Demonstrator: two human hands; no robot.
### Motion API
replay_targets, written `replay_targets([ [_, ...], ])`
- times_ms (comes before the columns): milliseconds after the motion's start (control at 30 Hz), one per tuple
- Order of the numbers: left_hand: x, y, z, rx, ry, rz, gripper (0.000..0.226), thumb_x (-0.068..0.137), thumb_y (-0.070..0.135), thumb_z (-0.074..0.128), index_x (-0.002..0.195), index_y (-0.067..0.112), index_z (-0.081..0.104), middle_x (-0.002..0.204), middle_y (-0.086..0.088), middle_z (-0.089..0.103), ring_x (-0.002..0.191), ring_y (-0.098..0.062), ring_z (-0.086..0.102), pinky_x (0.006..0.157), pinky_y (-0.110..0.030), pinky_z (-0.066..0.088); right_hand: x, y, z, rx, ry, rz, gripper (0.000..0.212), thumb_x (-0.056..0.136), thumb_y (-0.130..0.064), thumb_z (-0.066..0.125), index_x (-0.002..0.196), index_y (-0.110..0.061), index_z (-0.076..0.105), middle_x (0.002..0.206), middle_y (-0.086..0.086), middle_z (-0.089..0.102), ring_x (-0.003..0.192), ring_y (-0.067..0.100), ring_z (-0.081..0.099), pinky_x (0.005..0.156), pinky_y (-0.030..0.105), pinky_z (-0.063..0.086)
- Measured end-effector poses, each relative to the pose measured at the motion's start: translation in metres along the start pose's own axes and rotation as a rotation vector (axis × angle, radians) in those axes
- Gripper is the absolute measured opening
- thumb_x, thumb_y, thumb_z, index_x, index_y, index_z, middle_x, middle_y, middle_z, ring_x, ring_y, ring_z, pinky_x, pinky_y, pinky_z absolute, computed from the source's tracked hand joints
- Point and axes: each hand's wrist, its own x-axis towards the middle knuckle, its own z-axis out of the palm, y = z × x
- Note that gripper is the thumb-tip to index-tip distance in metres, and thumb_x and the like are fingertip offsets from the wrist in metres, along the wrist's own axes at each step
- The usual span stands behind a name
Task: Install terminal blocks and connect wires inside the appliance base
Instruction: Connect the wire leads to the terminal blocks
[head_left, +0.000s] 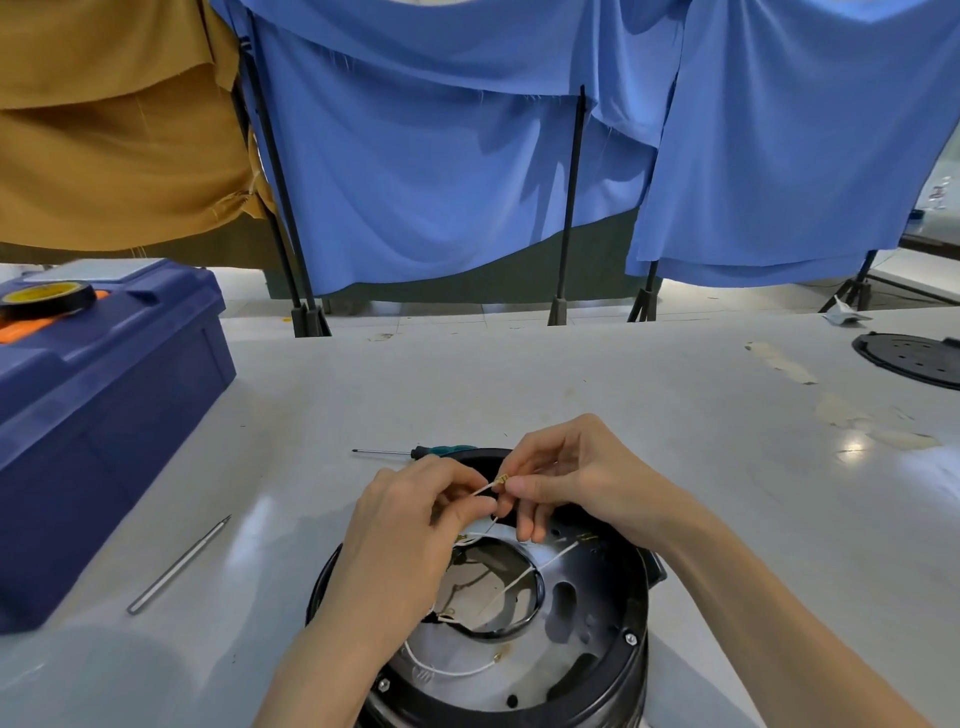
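A round black appliance base (597, 654) lies upside down on the table near me, its metal inner plate and a large round opening showing. White wires (540, 566) with small brass terminals run across the inside. Above the base, my left hand (400, 535) pinches a thin white wire just below its brass terminal (501, 480). My right hand (576, 478) pinches that terminal's tip from the right, its other fingers curled down toward the base. Another brass terminal (586, 538) sits on the plate under my right hand.
A green-handled screwdriver (415, 452) lies just beyond the base. A thin metal rod (179, 566) rests on the table at left. A blue toolbox (104, 395) with a tape roll (49, 299) stands far left. A black perforated disc (914, 358) lies far right.
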Motion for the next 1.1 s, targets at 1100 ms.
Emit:
replay_targets([
  [1100,-0.04,0.062,0.042,0.33,-0.243,-0.144,0.014,0.093,0.035,0.056,0.094,0.03,0.069,0.091,0.008,0.065,0.091,-0.014,0.06,0.079,-0.032,0.05,-0.028,0.036,-0.007,-0.038,0.451,0.072,0.022,0.095,-0.009,0.06,0.094,-0.023,0.077,0.094,-0.004,0.076,0.093,0.013,0.071,0.086,0.029,0.055],
])
